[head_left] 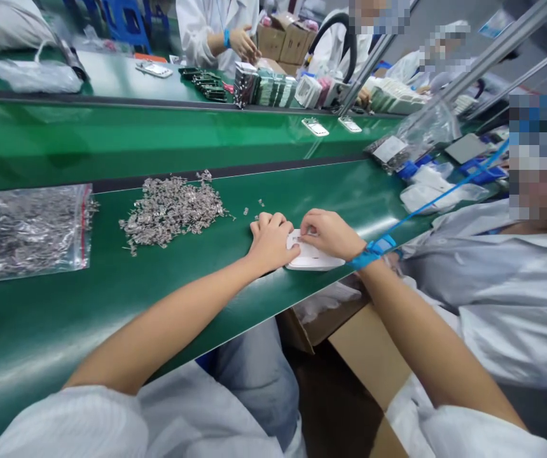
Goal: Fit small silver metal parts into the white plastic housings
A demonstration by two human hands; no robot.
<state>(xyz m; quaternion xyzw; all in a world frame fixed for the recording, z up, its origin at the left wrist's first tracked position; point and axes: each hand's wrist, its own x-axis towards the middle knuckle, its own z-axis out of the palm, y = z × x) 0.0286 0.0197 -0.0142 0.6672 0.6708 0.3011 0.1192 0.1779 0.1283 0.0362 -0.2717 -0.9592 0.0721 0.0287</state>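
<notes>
A flat white plastic casing with rounded corners lies on the green workbench near its front edge. My left hand grips its left end, the thumb over the top and the other fingers curled. Over the casing's upper side, my right hand has thumb and forefinger pinched together. Whatever is between those fingertips is hidden or too small to make out. Left of my hands is a heap of small metal clips, with a few loose ones between the heap and my left hand.
A zip bag of metal parts lies at far left. Behind runs a green conveyor belt carrying two white casings. An open cardboard box stands below the bench edge. A co-worker's sleeve is close on my right.
</notes>
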